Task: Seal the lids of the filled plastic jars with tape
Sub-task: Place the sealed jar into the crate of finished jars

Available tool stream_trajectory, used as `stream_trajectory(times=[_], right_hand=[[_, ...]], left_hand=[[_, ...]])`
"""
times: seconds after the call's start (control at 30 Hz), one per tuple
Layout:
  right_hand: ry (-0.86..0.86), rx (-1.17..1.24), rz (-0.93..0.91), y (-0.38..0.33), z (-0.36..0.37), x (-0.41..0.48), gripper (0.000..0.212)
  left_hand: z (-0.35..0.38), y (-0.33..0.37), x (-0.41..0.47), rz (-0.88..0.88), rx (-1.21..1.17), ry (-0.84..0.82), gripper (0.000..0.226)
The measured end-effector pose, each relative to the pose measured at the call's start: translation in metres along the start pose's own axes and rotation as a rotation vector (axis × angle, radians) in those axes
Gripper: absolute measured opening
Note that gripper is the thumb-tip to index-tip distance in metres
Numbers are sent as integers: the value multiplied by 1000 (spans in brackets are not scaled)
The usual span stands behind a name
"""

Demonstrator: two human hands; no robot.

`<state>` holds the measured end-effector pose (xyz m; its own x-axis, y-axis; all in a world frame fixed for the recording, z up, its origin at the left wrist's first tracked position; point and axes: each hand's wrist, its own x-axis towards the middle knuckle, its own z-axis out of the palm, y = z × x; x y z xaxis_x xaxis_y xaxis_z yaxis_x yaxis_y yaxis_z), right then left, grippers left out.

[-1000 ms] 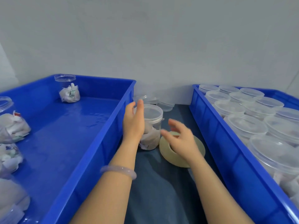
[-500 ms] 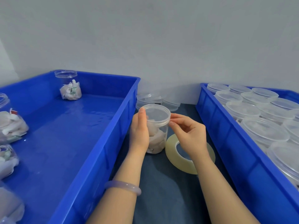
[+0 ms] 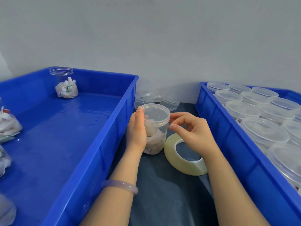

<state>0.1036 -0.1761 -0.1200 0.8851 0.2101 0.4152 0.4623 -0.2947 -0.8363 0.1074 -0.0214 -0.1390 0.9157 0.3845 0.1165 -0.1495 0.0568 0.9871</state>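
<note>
Left hand (image 3: 136, 130) on lidded jar (image 3: 156, 121) (tape roll (image 3: 182, 162) beside)

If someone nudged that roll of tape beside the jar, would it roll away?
Probably not: the tape roll lies mostly flat on the dark cloth, not on its edge. It looks like a stiff ring that should keep its shape when lifted. Its glossy side may feel slick, though the open centre offers an easy hold.
</note>
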Motion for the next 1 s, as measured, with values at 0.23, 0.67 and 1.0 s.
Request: stream_trajectory(times=[0.23, 0.67, 1.0], right_hand=[[124, 173, 120, 10, 11, 6, 8], [-84, 647, 270, 8, 14, 7, 64], [421, 351, 175, -19, 62, 20, 34]], left_hand=[[-5, 3, -1, -8, 5, -52, 54], [-10, 12, 4, 102, -57, -186, 48], [-1, 19, 0, 263, -65, -127, 34]])
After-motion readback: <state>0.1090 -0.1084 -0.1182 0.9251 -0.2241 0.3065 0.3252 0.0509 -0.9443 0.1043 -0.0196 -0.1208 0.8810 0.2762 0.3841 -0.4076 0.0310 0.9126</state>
